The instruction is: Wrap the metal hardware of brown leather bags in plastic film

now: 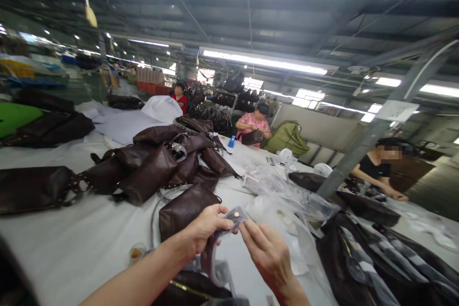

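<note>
Between my two hands is the end of a dark brown strap [236, 215], covered in clear plastic, with a round gold-coloured stud on it. My left hand [210, 225] grips it with the thumb on top. From the other side, my right hand [267, 253] pinches its edge with the fingertips. The strap curves down toward a dark brown bag [195, 289] with a gold zip, partly cut off at the bottom. Just behind my left hand lies another dark brown leather bag [184, 210].
Brown bags [148, 174] are heaped on the white table [103, 234]. Clear plastic wrapping [287, 196] and plastic-wrapped bags [362, 258] lie to the right. A small round container [136, 253] stands near my left forearm. A slanted post [362, 143] rises at the right; co-workers sit beyond.
</note>
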`<state>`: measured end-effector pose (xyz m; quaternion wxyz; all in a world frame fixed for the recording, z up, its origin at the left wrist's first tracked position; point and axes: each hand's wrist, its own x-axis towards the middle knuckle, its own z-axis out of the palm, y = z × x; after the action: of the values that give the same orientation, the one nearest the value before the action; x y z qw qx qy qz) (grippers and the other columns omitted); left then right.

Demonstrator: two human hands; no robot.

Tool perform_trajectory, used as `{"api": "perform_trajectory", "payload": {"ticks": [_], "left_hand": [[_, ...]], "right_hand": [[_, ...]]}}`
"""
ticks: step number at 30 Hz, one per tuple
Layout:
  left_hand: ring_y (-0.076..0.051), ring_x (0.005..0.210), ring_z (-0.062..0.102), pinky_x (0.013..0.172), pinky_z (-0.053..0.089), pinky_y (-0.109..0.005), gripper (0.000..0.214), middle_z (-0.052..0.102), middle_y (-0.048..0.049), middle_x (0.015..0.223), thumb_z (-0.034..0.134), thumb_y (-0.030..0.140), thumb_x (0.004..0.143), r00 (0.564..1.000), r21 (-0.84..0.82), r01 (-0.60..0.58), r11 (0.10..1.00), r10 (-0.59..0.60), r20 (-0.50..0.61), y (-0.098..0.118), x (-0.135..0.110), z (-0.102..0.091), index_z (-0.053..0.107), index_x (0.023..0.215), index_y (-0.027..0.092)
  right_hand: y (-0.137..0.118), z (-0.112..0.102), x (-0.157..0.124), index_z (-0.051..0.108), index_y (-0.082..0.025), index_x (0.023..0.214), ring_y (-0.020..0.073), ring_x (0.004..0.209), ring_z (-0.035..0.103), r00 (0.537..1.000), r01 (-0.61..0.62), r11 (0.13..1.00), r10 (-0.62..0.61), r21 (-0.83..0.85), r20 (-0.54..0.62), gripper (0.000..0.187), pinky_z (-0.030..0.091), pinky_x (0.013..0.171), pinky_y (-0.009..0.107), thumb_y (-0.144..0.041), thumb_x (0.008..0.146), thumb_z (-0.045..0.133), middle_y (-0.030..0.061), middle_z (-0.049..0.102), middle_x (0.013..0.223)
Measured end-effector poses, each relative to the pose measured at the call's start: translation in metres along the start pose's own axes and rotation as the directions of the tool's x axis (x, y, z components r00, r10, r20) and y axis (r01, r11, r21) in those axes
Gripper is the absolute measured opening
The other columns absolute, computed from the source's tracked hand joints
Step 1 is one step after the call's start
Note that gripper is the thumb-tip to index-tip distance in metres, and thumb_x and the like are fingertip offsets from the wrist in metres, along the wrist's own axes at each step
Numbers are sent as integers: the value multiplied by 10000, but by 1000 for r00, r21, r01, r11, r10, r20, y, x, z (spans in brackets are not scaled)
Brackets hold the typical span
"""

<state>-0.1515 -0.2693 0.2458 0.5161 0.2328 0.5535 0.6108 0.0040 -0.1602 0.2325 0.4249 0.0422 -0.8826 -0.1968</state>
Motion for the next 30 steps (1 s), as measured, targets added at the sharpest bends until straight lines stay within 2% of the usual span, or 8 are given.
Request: {"api": "perform_trajectory", "payload": {"ticks": [6, 11, 14, 17, 20, 23, 26, 30], "left_hand": [[-41, 415, 377, 334, 270, -159, 404, 622, 2, 674, 707, 267, 517, 1000, -21, -8, 1000, 8, 17, -6, 2, 3, 528, 859, 147], [-62, 439, 476, 429, 353, -180, 495, 627, 2, 693, 736, 385, 643, 983, -126, -156, 980, 166, 74, -7, 4, 21, 487, 1001, 150], [-106, 522, 549, 504, 392, -198, 567, 639, -8, 713, 687, 332, 695, 965, -88, -227, 970, 236, 111, -6, 5, 29, 436, 1167, 141], [-151, 581, 570, 577, 425, -245, 637, 633, 1, 715, 595, 240, 739, 945, 208, -328, 921, 320, 72, -6, 6, 29, 374, 1329, 151], [-218, 755, 611, 746, 439, -301, 612, 643, -26, 787, 575, 199, 764, 868, 598, -448, 665, 483, 113, -2, 5, 25, 446, 1363, 194], [-265, 816, 619, 803, 418, -325, 589, 631, -36, 749, 582, 200, 776, 850, 737, -458, 497, 488, 200, 3, 4, 26, 484, 1356, 216], [-231, 745, 611, 732, 420, -293, 583, 620, -9, 708, 596, 151, 724, 878, 682, -415, 602, 461, 127, -4, 6, 34, 492, 1295, 212], [-145, 538, 533, 551, 391, -228, 442, 596, 48, 624, 610, 156, 680, 946, 246, -300, 922, 321, -49, -38, 13, 48, 419, 1076, 201]], "right_hand": [[3, 7, -3, 680, -197, 1101, 129, 660, 645, 999, -17, 996, 21, 89, -38, 277, 449, 610, 267, -104, 923, 489, 79, 744, 1034], [6, 24, -2, 663, -184, 985, 144, 760, 661, 938, -319, 944, 328, 90, -115, 219, 462, 702, 260, -110, 924, 466, 73, 741, 929], [-3, 36, -2, 639, -181, 897, 161, 679, 611, 775, -582, 790, 611, 196, -161, 196, 437, 651, 276, -179, 926, 445, 53, 703, 782], [-16, 45, -4, 626, -182, 879, 173, 677, 590, 521, -771, 494, 852, 402, -48, 166, 434, 647, 281, -247, 880, 474, 34, 670, 742], [-28, 49, -6, 613, -180, 834, 175, 721, 599, 278, -770, 114, 945, 627, 169, 139, 463, 694, 286, -293, 815, 536, 27, 660, 756], [-33, 49, -9, 599, -173, 759, 155, 653, 565, 131, -651, -177, 932, 738, 339, 178, 454, 630, 268, -342, 716, 635, 3, 625, 680], [-34, 49, -11, 582, -169, 751, 124, 575, 515, -11, -535, -349, 913, 769, 407, 243, 410, 551, 240, -357, 652, 698, -23, 591, 618], [-32, 48, -13, 577, -165, 760, 112, 577, 517, -131, -451, -400, 914, 798, 384, 280, 404, 544, 231, -352, 621, 732, -27, 595, 627]]}}
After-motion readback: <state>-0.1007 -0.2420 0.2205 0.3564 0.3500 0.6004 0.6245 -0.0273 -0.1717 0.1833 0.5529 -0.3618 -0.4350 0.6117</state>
